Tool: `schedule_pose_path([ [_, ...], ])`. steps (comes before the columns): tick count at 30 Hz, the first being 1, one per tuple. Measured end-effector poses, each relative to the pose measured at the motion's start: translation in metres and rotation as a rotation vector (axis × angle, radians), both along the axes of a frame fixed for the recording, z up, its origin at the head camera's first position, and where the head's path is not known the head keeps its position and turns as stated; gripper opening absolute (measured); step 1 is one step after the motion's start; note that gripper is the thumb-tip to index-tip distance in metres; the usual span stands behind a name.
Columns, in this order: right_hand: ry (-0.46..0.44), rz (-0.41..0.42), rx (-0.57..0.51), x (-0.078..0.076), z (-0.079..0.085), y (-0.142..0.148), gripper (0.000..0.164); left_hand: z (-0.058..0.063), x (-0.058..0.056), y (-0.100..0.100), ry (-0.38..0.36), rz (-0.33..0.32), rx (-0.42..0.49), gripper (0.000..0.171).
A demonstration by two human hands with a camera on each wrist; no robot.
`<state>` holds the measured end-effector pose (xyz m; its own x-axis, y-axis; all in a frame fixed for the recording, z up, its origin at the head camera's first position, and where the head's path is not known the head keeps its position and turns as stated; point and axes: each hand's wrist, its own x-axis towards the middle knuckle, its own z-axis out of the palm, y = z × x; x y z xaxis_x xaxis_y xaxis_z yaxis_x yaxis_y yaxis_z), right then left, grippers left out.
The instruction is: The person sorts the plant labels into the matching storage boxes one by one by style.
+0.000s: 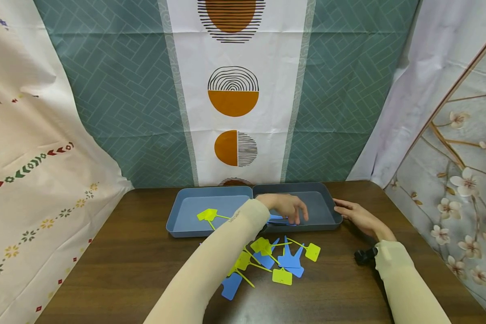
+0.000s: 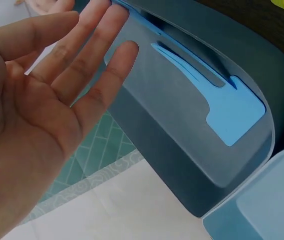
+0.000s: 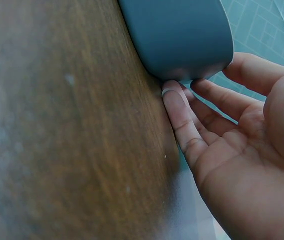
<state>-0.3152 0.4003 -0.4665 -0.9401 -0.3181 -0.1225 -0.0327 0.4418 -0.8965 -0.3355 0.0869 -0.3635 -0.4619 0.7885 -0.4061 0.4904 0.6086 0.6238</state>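
My left hand point(image 1: 286, 208) hovers over the dark grey tray point(image 1: 316, 198) with loosely bent fingers and nothing in its grasp. Under it, blue T-shaped plant labels point(image 2: 234, 112) lie flat along one side of that tray. At the tray's right end, my right hand point(image 1: 358, 218) touches the outer wall with its fingertips; the right wrist view shows those fingers point(image 3: 184, 117) against the corner. Yellow-green plant labels point(image 1: 282, 276) and blue plant labels point(image 1: 231, 286) are scattered on the table in front, partly hidden by my left forearm.
A lighter blue-grey tray point(image 1: 182, 216) adjoins the dark one on the left, with yellow-green plant labels point(image 1: 208, 214) in it. Both stand near the back edge of the brown wooden table point(image 1: 117, 252). Patterned cloths point(image 1: 146, 90) hang behind and at both sides.
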Motion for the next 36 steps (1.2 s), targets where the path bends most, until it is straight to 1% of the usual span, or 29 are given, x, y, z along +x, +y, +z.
schedule_pose_path([
  [4,-0.001,0.002,-0.001,0.0,0.0,0.0,0.073,-0.001,0.0,0.0,0.003,0.016,-0.004,0.048],
  [8,-0.001,0.002,-0.001,0.0,0.001,0.0,0.071,-0.005,0.0,0.0,0.019,0.022,-0.016,0.045],
  [11,-0.002,0.005,-0.002,0.001,0.001,0.0,0.071,-0.008,-0.001,-0.001,0.032,0.019,0.007,0.043],
  [14,-0.003,0.008,-0.005,0.001,0.001,0.0,0.071,-0.008,-0.003,-0.002,0.05,0.012,0.037,0.042],
  [22,-0.008,0.001,0.002,0.001,0.003,-0.001,0.069,-0.003,-0.007,-0.007,0.113,0.004,0.032,0.039],
  [26,-0.01,0.0,0.002,0.002,0.003,-0.002,0.07,0.001,-0.008,-0.01,0.117,0.004,0.041,0.037],
  [33,0.002,0.01,0.002,0.002,0.003,-0.001,0.071,0.013,-0.008,-0.012,0.127,-0.005,0.079,0.031],
  [36,-0.002,0.01,-0.009,0.002,0.002,-0.001,0.07,0.015,-0.007,-0.015,0.125,-0.01,0.096,0.031],
])
